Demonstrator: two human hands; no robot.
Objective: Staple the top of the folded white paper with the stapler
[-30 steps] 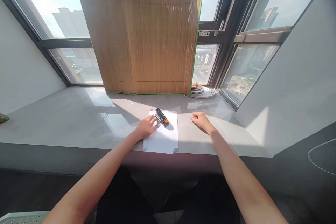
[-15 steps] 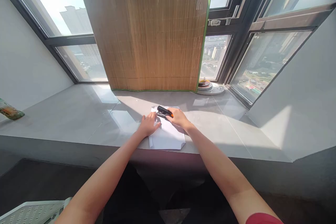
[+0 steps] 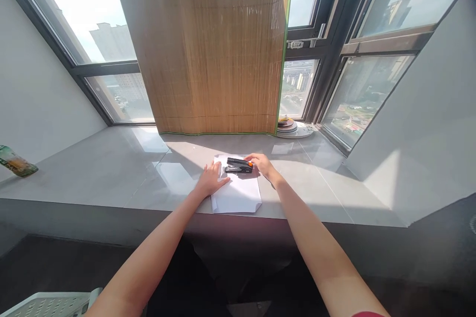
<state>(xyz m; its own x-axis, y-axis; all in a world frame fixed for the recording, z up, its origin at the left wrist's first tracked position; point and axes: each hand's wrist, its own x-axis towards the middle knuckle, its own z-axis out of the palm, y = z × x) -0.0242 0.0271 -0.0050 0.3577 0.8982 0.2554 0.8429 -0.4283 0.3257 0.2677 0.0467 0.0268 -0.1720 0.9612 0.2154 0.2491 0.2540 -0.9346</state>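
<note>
A black stapler with an orange part at its right end lies crosswise over the upper part of some white paper. My right hand has its fingers closed about the stapler's right end. On the left edge of the paper rests my left hand, its fingers stretched out and thumb spread toward the middle of the sheet. A small gap separates the left fingers from the stapler's left tip. The lower right corner of the paper looks bent.
A pale tiled window ledge carries the paper. Behind it a bamboo mat leans against the windows. Stacked plates stand at the back right, and a green package lies far left. A white perforated plastic piece is below left.
The stapler has turned from slanting to nearly level and moved slightly right, with my right hand shifting to its end. My left hand stays on the paper, fingers more spread. The view tilts up.
</note>
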